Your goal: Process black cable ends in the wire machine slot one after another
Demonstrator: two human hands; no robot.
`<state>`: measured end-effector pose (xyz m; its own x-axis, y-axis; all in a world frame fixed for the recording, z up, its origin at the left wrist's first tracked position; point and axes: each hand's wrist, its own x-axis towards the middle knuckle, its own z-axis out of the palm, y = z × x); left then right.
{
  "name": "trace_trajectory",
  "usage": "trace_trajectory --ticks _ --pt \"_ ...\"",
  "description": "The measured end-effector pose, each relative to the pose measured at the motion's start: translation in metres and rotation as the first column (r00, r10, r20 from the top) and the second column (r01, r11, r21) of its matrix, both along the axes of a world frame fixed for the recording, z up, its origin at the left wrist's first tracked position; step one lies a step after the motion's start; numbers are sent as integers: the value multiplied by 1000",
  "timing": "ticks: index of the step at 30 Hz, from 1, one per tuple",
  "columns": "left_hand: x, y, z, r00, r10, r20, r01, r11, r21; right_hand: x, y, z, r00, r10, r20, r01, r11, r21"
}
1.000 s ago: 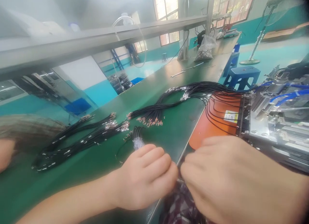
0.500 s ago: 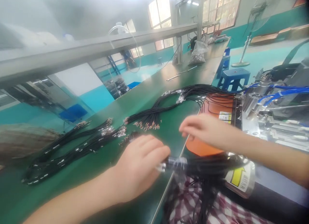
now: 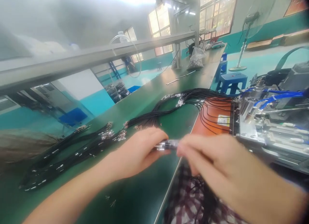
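Observation:
My left hand point(image 3: 137, 151) and my right hand point(image 3: 207, 156) meet above the front edge of the green table point(image 3: 135, 198). Both are closed on the metal-tipped end of a black wire bundle point(image 3: 167, 144), which spans the gap between them. The rest of that bundle hangs down out of sight behind my right hand, over a plaid cloth point(image 3: 190, 208). Both hands are blurred by motion.
Long bundles of black wires with metal terminals point(image 3: 101, 137) lie across the table, some running onto an orange panel point(image 3: 212, 121) of a metal machine with blue hoses point(image 3: 272, 117). A bag of small parts point(image 3: 195, 61), a blue stool point(image 3: 231, 80) and a fan point(image 3: 251, 21) stand farther back.
My right hand came back from the orange panel to the wire bundle end. Both hands lifted the bundle slightly away from the table edge.

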<state>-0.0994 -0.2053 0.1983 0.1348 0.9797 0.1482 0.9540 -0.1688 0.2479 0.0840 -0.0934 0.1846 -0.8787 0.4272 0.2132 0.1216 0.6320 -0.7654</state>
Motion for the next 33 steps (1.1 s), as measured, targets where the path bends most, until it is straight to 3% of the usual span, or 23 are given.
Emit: trace_trajectory --ticks 2,3,5,7,9,10,12,13,14,15,17,19,21,23,25,26,28,30,32,33 --pt "3 -5 1 999 -34 -23 34 999 -13 -8 25 15 992 -129 8 125 972 200" --pt "5 -7 1 999 -36 -21 36 999 -5 -15 39 17 991 -115 65 99 972 212" --pt "8 -9 2 1000 -11 29 10 999 30 -31 66 10 966 71 250 -89 994 62" --pt "8 -8 3 990 13 139 -15 1000 14 -47 86 -7 861 347 372 -280 934 -222" --pt "2 -3 6 961 22 275 4 996 -93 -56 96 -23 793 445 417 -293 878 -380" --pt "-3 1 8 942 30 335 26 987 -160 -57 98 -28 837 399 373 -255 889 -379" --pt "-16 12 10 901 64 428 60 961 -270 -51 94 -26 978 127 163 -76 955 -287" --pt "-23 17 11 884 89 458 64 949 -308 -44 89 -21 999 -35 21 39 971 -237" --pt "-30 23 11 868 114 484 68 937 -342 -36 81 -15 988 -120 -94 98 973 -210" --pt "-37 28 10 849 146 508 65 925 -373 -28 71 -10 989 -108 -99 84 971 -226" --pt "-48 37 7 803 220 554 55 898 -436 -17 48 -8 995 25 99 8 948 -318" --pt "-55 44 4 751 275 601 65 875 -481 -15 24 -20 971 44 236 40 939 -341" --pt "-59 48 0 712 287 640 99 862 -497 -22 6 -37 970 30 240 52 943 -330" --pt "-63 49 -2 709 271 651 128 859 -496 -29 -2 -47 982 91 163 -23 924 -382" --pt "-65 48 -3 764 234 601 119 865 -488 -30 3 -41 987 121 106 -80 941 -328" --pt "-65 46 -2 802 205 561 113 870 -480 -29 10 -33 994 68 86 -48 973 -224" --pt "-60 41 2 867 135 479 111 886 -451 -29 32 -14 992 -128 -16 129 990 55" --pt "-50 36 8 898 58 436 142 900 -413 -34 59 0 968 -238 -79 248 952 181" --pt "-42 32 12 908 10 418 166 910 -381 -44 82 1 983 -61 170 41 992 119" --pt "-40 31 13 912 2 409 164 915 -368 -49 90 -2 934 68 350 -100 992 74"
